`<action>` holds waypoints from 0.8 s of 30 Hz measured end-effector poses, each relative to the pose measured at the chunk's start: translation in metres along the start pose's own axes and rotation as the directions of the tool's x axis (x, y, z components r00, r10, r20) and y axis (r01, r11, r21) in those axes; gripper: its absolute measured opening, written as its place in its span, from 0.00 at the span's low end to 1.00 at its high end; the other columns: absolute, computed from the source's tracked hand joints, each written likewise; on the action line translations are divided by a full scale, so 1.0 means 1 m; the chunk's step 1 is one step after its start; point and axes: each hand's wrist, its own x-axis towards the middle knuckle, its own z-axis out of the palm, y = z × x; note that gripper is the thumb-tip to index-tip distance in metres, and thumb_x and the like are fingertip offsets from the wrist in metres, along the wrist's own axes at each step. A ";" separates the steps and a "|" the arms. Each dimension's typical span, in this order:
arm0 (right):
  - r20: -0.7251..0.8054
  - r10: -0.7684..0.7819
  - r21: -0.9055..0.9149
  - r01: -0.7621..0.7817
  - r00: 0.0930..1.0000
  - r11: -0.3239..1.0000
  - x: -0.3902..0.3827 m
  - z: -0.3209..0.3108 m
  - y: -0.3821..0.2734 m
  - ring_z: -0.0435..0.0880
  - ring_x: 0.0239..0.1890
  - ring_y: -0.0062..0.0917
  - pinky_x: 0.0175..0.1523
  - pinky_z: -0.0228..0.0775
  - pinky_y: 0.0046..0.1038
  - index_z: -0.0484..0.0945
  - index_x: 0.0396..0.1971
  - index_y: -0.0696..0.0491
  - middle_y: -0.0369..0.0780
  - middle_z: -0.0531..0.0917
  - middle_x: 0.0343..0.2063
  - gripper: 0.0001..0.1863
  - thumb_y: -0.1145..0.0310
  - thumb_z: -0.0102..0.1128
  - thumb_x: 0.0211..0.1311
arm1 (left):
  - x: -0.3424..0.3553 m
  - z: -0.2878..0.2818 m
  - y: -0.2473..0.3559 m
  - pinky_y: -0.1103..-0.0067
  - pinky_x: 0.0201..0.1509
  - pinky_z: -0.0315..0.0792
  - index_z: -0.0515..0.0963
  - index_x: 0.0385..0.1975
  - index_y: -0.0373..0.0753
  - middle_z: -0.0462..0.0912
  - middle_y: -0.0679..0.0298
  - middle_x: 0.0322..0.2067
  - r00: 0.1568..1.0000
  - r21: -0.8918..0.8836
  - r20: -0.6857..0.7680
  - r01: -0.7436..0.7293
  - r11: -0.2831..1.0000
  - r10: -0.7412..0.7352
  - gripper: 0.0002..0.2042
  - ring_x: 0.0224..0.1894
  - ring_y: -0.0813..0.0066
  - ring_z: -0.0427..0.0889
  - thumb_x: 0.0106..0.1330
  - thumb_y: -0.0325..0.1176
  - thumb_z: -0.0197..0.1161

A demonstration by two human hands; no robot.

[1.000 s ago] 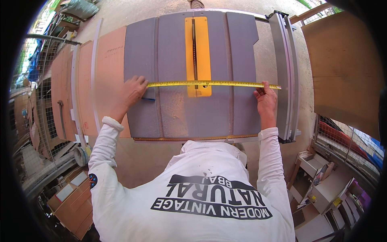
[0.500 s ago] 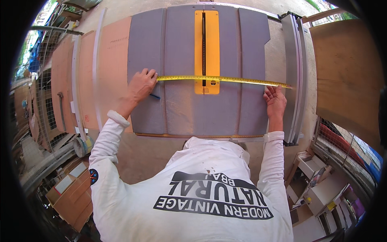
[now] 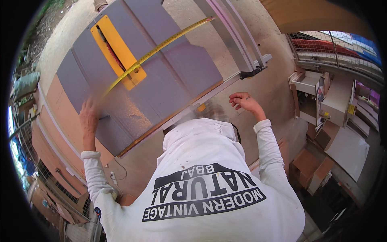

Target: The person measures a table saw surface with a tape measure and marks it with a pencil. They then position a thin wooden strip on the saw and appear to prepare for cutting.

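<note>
A yellow tape measure point(image 3: 159, 46) stretches over the grey table saw top point(image 3: 169, 76). It crosses the yellow insert plate point(image 3: 113, 50) and its far end reaches the metal rip fence point(image 3: 236, 38). At its near end is my left hand point(image 3: 88, 117), blurred by motion, closed round that end; the case is hidden. A thin dark stick point(image 3: 105, 117), perhaps a pencil, pokes out beside those fingers. My right hand point(image 3: 244, 102) hovers beyond the saw's front edge, apart from the tape, fingers loosely bent and apart, holding nothing I can see.
A saw blade point(image 3: 113, 54) shows in the insert's slot, and sawdust point(image 3: 137, 113) lies on the top. Wooden boards point(image 3: 60, 105) adjoin the left side. White drawer units point(image 3: 312, 88) and loose panels point(image 3: 347, 149) stand at right. A cord point(image 3: 121, 169) hangs below.
My view has swung, so the saw now appears tilted toward the upper left. My right hand has left the tape's far end and drawn back past the saw's front edge. The tape still spans the top.
</note>
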 end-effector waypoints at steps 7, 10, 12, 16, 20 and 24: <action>-0.223 -0.194 0.804 0.293 0.955 0.518 0.187 0.036 0.071 0.83 0.50 0.30 0.57 0.75 0.34 0.74 0.59 0.58 0.40 0.83 0.50 0.25 0.53 0.58 0.74 | 0.005 -0.011 0.001 0.67 0.50 0.78 0.82 0.48 0.36 0.80 0.60 0.45 1.000 -0.012 0.006 -0.006 1.000 0.006 0.12 0.47 0.58 0.80 0.68 0.32 0.63; -0.268 -0.229 0.804 0.348 0.936 0.482 0.256 0.058 0.028 0.79 0.50 0.29 0.58 0.71 0.35 0.72 0.61 0.55 0.38 0.81 0.50 0.31 0.44 0.56 0.74 | 0.002 -0.010 -0.002 0.66 0.50 0.78 0.82 0.49 0.37 0.80 0.61 0.45 1.000 -0.001 0.009 -0.011 1.000 0.011 0.12 0.48 0.59 0.80 0.68 0.33 0.64; -0.285 -0.260 0.788 0.380 0.923 0.485 0.270 0.081 -0.004 0.78 0.47 0.29 0.57 0.70 0.35 0.73 0.61 0.53 0.38 0.80 0.48 0.32 0.41 0.53 0.74 | -0.002 -0.009 -0.005 0.66 0.50 0.78 0.81 0.49 0.39 0.80 0.61 0.45 0.999 0.013 0.054 -0.005 1.000 0.004 0.12 0.48 0.59 0.80 0.68 0.33 0.64; -0.329 -0.382 0.664 0.499 0.864 0.556 0.277 0.082 -0.048 0.78 0.43 0.27 0.54 0.70 0.32 0.77 0.58 0.54 0.37 0.82 0.43 0.32 0.40 0.47 0.76 | -0.004 -0.009 -0.010 0.66 0.49 0.78 0.81 0.49 0.40 0.80 0.61 0.45 0.999 0.004 0.049 -0.022 1.000 0.022 0.11 0.48 0.59 0.81 0.69 0.32 0.64; -0.287 -0.452 0.504 0.534 0.845 0.678 0.265 0.066 -0.035 0.79 0.42 0.22 0.52 0.71 0.27 0.81 0.55 0.55 0.37 0.84 0.41 0.31 0.42 0.43 0.78 | 0.008 -0.013 0.000 0.65 0.50 0.77 0.81 0.50 0.40 0.82 0.58 0.46 0.999 0.001 0.052 -0.008 1.000 0.007 0.11 0.49 0.56 0.81 0.71 0.35 0.61; -0.175 -0.487 0.641 0.474 0.856 0.603 0.189 0.075 -0.015 0.83 0.48 0.26 0.55 0.74 0.32 0.78 0.59 0.53 0.40 0.84 0.47 0.27 0.46 0.43 0.79 | -0.011 -0.009 -0.001 0.67 0.53 0.77 0.82 0.51 0.40 0.82 0.59 0.47 0.999 -0.022 0.048 0.025 0.999 -0.024 0.12 0.50 0.58 0.82 0.73 0.37 0.60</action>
